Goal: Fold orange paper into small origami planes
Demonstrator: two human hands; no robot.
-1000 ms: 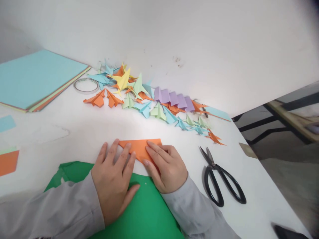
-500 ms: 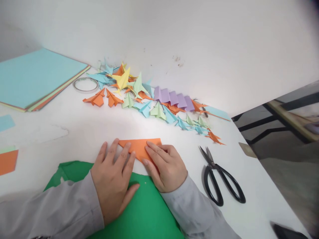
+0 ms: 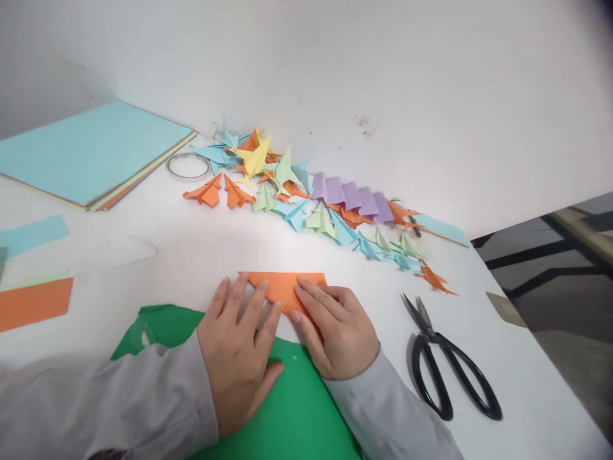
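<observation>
A folded orange paper point(image 3: 275, 284), straight along its far edge and narrowing towards me, lies flat on the table. My left hand point(image 3: 242, 351) is spread out palm down, its fingertips on the paper's left part and the table beside it. With its fingers together on top and the thumb at the near edge, my right hand point(image 3: 338, 329) holds the paper's right part. Under both forearms lies a green sheet or cloth point(image 3: 287, 409); I cannot tell which. Black-handled scissors point(image 3: 433, 338) rest with blades slightly apart, right of my right hand.
Behind the paper runs a row of folded paper figures point(image 3: 318, 220) in several colours, with a purple pleated strip point(image 3: 352, 195). Large coloured sheets point(image 3: 96, 153) and a tape roll point(image 3: 189, 166) lie back left. Orange point(image 3: 36, 303) and blue strips point(image 3: 33, 235) are at left.
The view has turned a little to the left, so everything appears further right and more of the left strips shows. Both hands stay on the orange paper, with no clear change in its folds.
</observation>
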